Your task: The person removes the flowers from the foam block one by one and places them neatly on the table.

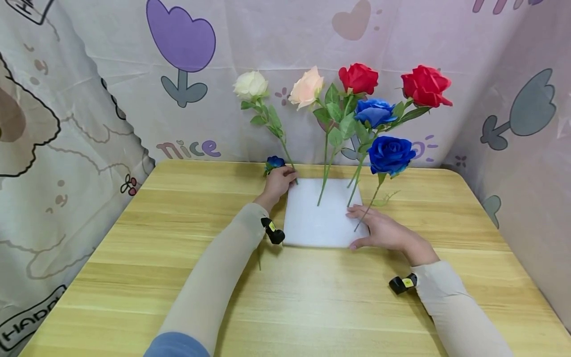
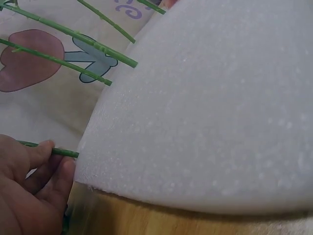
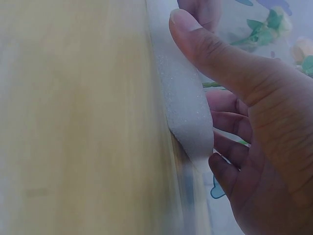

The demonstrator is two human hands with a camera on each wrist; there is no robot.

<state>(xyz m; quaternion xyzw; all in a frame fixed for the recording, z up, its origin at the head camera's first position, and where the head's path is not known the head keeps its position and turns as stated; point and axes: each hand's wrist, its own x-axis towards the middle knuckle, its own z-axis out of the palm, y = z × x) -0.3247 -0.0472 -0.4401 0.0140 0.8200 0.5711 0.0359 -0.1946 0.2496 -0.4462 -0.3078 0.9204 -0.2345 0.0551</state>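
Note:
A white foam board (image 1: 318,223) lies flat on the table with several long-stemmed roses standing in it. At its back left corner my left hand (image 1: 277,186) pinches the lower stem (image 2: 66,152) of a white rose (image 1: 251,86), which leans left. Around the front right corner of the board, my right hand (image 1: 388,230) holds it, thumb at the front edge and fingers at the right side. Standing roses include a peach rose (image 1: 307,88), two red ones and two blue ones, the nearer blue rose (image 1: 391,154) rising beside my right hand.
Another blue rose (image 1: 274,161) lies on the wooden table (image 1: 178,218) behind my left hand, its stem partly hidden under the left forearm. A printed cloth (image 1: 250,29) hangs behind the table and along both sides.

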